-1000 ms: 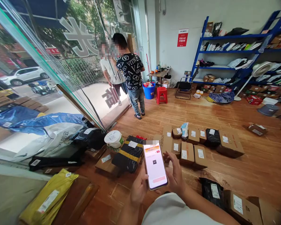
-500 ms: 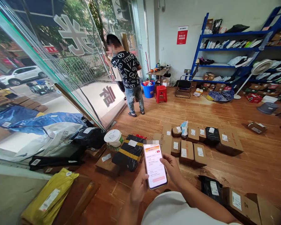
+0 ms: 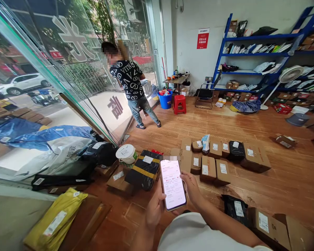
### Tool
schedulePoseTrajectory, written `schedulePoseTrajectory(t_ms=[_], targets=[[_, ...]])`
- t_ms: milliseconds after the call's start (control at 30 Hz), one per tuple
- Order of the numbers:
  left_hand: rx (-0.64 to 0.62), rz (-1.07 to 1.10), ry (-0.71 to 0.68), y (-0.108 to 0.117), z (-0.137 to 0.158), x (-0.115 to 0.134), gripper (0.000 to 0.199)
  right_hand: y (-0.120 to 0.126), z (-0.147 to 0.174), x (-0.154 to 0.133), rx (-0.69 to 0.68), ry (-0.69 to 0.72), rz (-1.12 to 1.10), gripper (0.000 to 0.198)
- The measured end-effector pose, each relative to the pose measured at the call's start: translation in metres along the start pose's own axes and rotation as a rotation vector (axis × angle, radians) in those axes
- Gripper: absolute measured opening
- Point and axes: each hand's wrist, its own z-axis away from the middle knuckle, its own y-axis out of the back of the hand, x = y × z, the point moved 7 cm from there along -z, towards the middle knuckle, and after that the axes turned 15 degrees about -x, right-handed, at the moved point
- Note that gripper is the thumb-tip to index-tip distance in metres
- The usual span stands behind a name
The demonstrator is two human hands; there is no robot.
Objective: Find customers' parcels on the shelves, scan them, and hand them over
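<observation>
Upright before me is a smartphone (image 3: 173, 186), its lit screen showing a pale page with lines of small text. My left hand (image 3: 156, 204) is closed around its left edge, the thumb lying at the lower side of the screen. On the right edge, my right hand (image 3: 192, 186) grips it too, thumb by the upper part of the screen. The fingers behind the phone are hidden. Beyond the phone on the floor lie a black parcel with yellow tape (image 3: 143, 169) and a group of labelled cardboard boxes (image 3: 208, 169).
A person (image 3: 131, 82) stands by the glass front. Blue shelves (image 3: 256, 54) with parcels line the back wall, near a white fan (image 3: 291, 74). A red stool (image 3: 179, 104) and blue bucket (image 3: 165, 101) stand nearby. A yellow parcel (image 3: 56, 219) and a white bucket (image 3: 126, 154) are at left.
The phone screen has switched from a page with an orange banner to a plainer text page. The person by the glass has leaned left and widened their stance. My hands keep their hold.
</observation>
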Motion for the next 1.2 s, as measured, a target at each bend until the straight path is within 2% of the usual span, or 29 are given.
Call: schedulePoseTrajectory(t_ms=[233, 367, 500, 733, 867, 1200], targets=[[-0.007, 0.001, 0.03, -0.009, 0.0, 0.002, 0.084, -0.001, -0.002, -0.003, 0.021, -0.014, -0.006, 0.02], [-0.048, 0.008, 0.084, -0.016, 0.0, 0.002, 0.081, -0.002, -0.002, -0.005, 0.026, -0.022, -0.035, 0.028], [-0.071, 0.022, 0.075, -0.019, 0.0, 0.004, 0.078, -0.001, -0.002, -0.007, 0.025, -0.012, -0.049, 0.032], [-0.113, 0.057, 0.056, -0.019, -0.003, -0.001, 0.082, 0.002, 0.0, -0.006, 0.054, -0.002, -0.038, 0.025], [-0.093, 0.007, 0.07, -0.014, -0.001, -0.003, 0.08, 0.004, 0.001, -0.005, 0.063, -0.016, -0.016, 0.02], [-0.066, -0.142, 0.111, -0.009, 0.003, -0.002, 0.072, 0.003, -0.001, -0.004, 0.025, -0.005, 0.065, 0.025]])
